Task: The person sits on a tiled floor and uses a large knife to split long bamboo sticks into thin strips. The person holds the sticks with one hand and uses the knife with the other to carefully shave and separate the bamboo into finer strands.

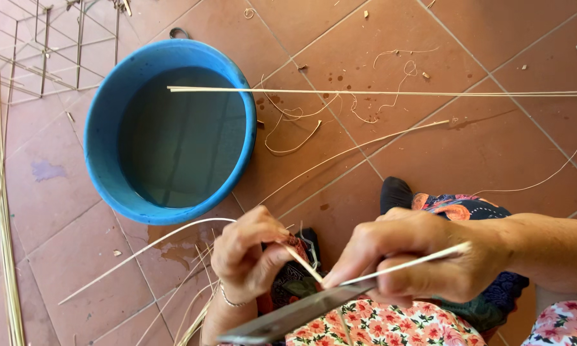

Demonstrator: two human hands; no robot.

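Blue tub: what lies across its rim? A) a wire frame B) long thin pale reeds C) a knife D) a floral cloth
B: long thin pale reeds reach from the right edge over the blue tub, their ends above the water; the knife is down by the hands, and the wire frame sits on the floor at upper left.

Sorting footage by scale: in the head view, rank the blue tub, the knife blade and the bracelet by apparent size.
1. Round blue plastic tub of water, largest.
2. Grey metal knife blade, though nearness to the camera inflates it.
3. Thin silver bracelet on the left wrist, smallest.
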